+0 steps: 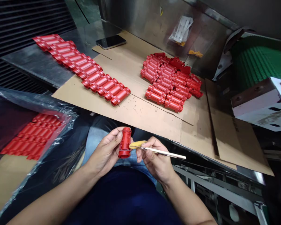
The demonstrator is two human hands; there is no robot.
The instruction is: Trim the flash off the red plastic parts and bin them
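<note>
My left hand [109, 151] grips a red plastic tubular part [125, 141] upright in front of my lap. The side facing me shows small openings and ridges along its edges. My right hand [155, 156] is closed on a thin white-handled tool [164, 152], whose slim dark tip points left at the part. A yellow, finger-shaped cover [137, 144] reaches from the right fingers to the part's right side. Whether the tip touches the part, I cannot tell. Both hands are just off the table's front edge.
Red parts lie in a slanting row [91, 73] and a stacked group [166, 82] on cardboard [140, 106]. A phone [111, 42] rests behind. A green conveyor belt [259, 59] stands right. More parts [35, 134] fill a plastic-lined box [65, 120] at lower left.
</note>
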